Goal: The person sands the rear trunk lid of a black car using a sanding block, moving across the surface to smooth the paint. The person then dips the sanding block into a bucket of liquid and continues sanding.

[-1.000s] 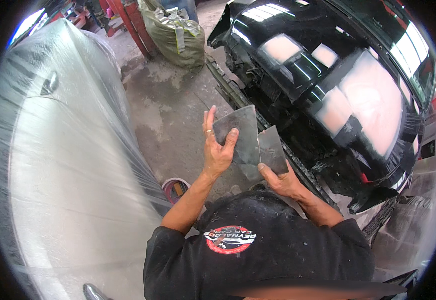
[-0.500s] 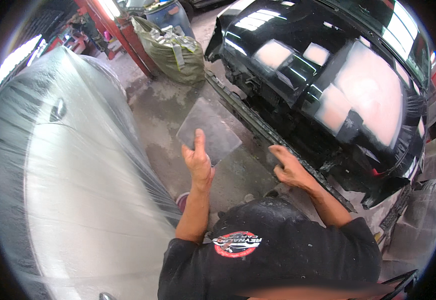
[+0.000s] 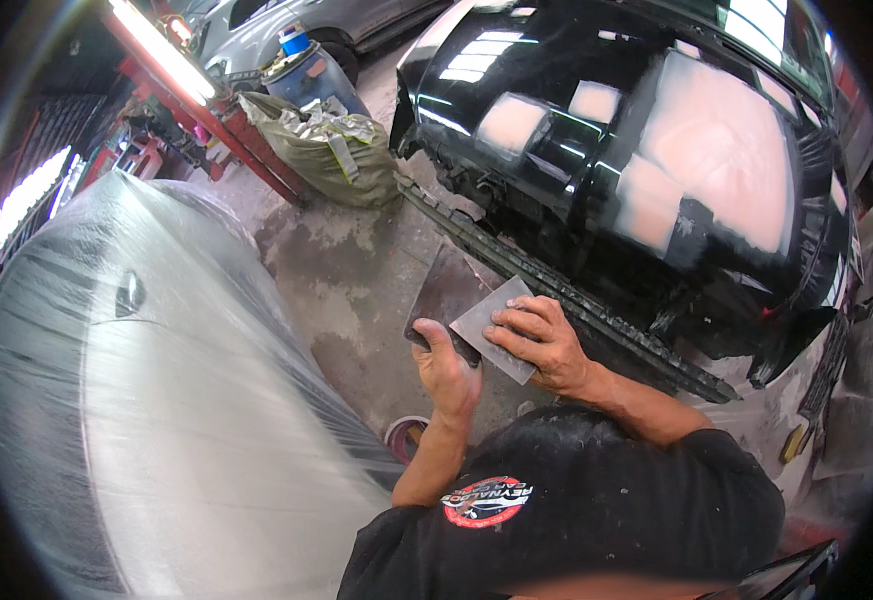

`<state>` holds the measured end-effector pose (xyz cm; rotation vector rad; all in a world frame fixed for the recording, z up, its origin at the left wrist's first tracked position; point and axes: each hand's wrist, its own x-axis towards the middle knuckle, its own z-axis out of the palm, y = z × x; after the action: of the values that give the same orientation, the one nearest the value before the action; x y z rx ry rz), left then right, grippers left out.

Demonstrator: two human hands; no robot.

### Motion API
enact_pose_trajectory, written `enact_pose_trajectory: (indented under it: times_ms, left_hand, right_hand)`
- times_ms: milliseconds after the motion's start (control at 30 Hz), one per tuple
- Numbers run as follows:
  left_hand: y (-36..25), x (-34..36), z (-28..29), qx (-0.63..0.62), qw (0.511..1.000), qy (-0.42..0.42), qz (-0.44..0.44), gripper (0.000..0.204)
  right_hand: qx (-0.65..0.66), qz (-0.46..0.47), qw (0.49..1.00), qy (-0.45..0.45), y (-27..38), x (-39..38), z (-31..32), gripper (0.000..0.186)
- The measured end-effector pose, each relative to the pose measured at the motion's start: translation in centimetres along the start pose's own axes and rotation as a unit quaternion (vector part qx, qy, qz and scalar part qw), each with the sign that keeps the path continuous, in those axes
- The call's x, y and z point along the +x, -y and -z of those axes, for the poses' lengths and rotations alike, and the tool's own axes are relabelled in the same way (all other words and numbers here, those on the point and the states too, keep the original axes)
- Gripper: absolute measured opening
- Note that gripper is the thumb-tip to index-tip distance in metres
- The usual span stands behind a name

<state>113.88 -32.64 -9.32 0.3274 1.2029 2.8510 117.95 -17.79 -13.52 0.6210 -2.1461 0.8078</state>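
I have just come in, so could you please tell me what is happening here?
A person's left hand grips a dark, flat, rectangular plate. Their right hand holds a smaller, flat grey plate overlapping it in view; contact is unclear. Ahead on the right stands a black car with pale pinkish patches.

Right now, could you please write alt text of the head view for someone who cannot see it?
A person's left hand holds a dark plate, and the right hand grips a smaller grey plate that overlaps it in view. A black car with pale patches stands to the right, a plastic-covered vehicle to the left.
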Motion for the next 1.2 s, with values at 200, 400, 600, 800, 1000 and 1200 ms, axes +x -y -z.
enact_pose_trajectory:
  times_ms: [200, 400, 600, 800, 1000, 1200]
  left_hand:
    - [1.8, -2.6, -0.8, 0.231, 0.967, 0.001, 0.109, 0.037]
    - [1.5, 1.1, 2.3, 0.096, 0.99, -0.099, -0.019, 0.034]
    - [4.1, 3.4, 6.2, -0.221, 0.926, 0.121, 0.283, 0.048]
    - [7.0, 1.6, 6.7, -0.15, 0.953, 0.144, 0.221, 0.06]
    - [5.0, 3.0, 4.5, -0.157, 0.938, 0.095, 0.293, 0.06]
    - [4.3, 3.1, 2.3, -0.211, 0.907, 0.06, 0.359, 0.079]
  right_hand:
    - [-0.014, -0.043, 0.996, -0.074, -0.2, 4.7, 2.9, 0.049]
    - [0.152, -0.21, 0.964, -0.061, -2.4, 7.0, 10.0, 0.058]
    - [0.063, 0.085, 0.991, 0.084, 2.3, 1.6, 1.8, 0.056]
    - [0.004, -0.05, 0.996, 0.073, 1.1, 0.3, 0.3, 0.063]
    - [-0.04, -0.078, 0.985, 0.146, 2.0, 0.2, 0.9, 0.069]
    - [0.042, 0.001, 0.983, 0.18, 0.9, -0.5, 1.7, 0.075]
